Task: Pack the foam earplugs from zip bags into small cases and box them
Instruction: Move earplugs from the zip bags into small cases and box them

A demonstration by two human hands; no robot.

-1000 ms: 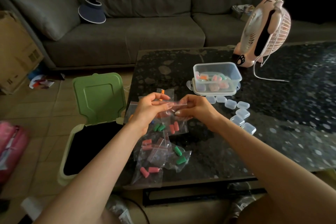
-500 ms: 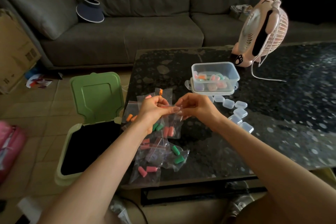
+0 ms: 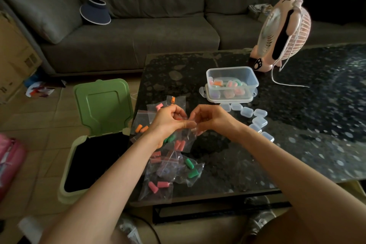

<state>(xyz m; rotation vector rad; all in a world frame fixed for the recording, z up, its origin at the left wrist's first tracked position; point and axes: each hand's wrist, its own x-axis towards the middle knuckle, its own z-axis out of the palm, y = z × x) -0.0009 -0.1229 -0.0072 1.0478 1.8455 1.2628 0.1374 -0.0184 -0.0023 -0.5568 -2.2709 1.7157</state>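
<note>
Fingers [image 3: 188,124], left hand [image 3: 168,123] and right hand [image 3: 213,121], pinch one clear zip bag [image 3: 187,138], two pink earplugs [image 3: 179,144] inside; seven clear cases [image 3: 260,121] rightward.

Before me: dark speckled table [image 3: 297,125], glossy. On its far side, pink desk fan [image 3: 285,31], upright, white cord [image 3: 285,83] trailing beside it. Behind: grey sofa [image 3: 158,41], navy sun visor [image 3: 96,13] on its left seat. To my left, on the tiled floor: pale green bin [image 3: 67,180], lid [image 3: 103,105] raised, just beside the table; cardboard box [image 3: 13,55]; crumpled papers [image 3: 39,90]; pink bag [image 3: 10,162].
</note>
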